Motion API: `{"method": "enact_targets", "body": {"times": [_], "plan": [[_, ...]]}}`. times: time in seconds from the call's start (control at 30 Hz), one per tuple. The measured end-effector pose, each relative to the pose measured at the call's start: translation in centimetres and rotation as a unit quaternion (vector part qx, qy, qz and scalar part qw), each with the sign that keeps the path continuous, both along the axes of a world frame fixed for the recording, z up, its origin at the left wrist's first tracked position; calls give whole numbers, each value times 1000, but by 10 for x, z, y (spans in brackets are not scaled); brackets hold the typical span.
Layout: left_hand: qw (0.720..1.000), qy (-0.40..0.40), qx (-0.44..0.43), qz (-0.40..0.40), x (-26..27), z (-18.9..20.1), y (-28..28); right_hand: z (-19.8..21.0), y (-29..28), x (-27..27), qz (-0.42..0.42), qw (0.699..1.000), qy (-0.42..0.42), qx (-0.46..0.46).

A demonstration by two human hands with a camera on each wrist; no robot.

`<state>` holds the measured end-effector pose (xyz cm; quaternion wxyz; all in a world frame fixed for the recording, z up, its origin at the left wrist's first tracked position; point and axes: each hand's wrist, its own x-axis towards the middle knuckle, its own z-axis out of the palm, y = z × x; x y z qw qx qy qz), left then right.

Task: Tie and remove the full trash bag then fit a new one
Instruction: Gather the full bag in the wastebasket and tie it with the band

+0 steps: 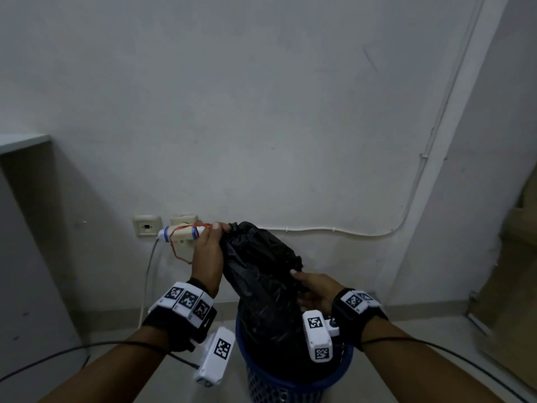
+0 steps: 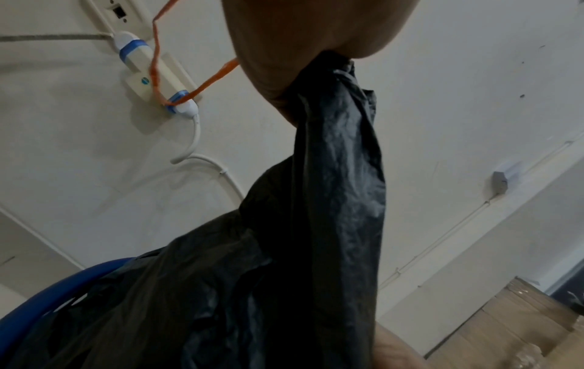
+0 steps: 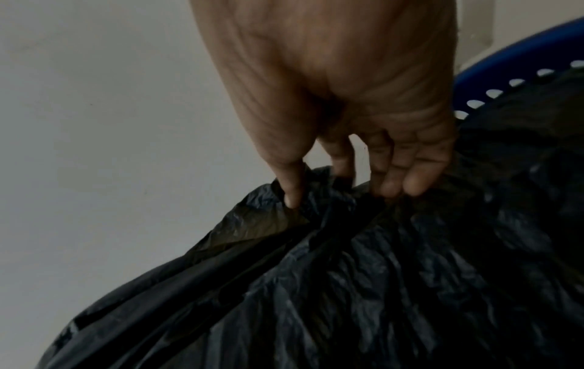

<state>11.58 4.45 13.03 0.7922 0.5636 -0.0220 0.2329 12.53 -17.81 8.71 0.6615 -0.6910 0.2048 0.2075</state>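
Note:
A black trash bag [image 1: 261, 280] rises out of a blue perforated bin [image 1: 293, 382] on the floor in front of me. My left hand [image 1: 207, 248] grips the gathered top of the bag [image 2: 332, 119] high up and also holds a loop of orange string [image 1: 177, 245]. In the left wrist view the orange string [image 2: 208, 82] hangs from under the hand. My right hand [image 1: 313, 289] pinches a bunch of the bag's plastic lower on the right side; its fingertips [image 3: 392, 187] dig into the black folds [image 3: 347, 274].
A white wall stands close behind the bin, with sockets [image 1: 146, 226] and a white plug with blue tape [image 1: 180, 232] by my left hand. A grey cabinet [image 1: 26, 257] is at the left. Cardboard boxes [image 1: 514, 271] sit at the right. The bin's rim [image 3: 505, 70] is blue.

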Motion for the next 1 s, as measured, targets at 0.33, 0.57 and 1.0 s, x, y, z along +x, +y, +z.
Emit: {"method": "enact_targets", "body": {"times": [0.33,0.57,1.0], "plan": [[988,99,119,29,18,-15,6,76,-12,4,-36,953,-277,-117],[941,164,291,51,26,-20,11,99,-31,-3,37,963,-216,-155],[665,50,746,-6,-16,52,-36,104,-29,8,13,939,-317,-132]]}}
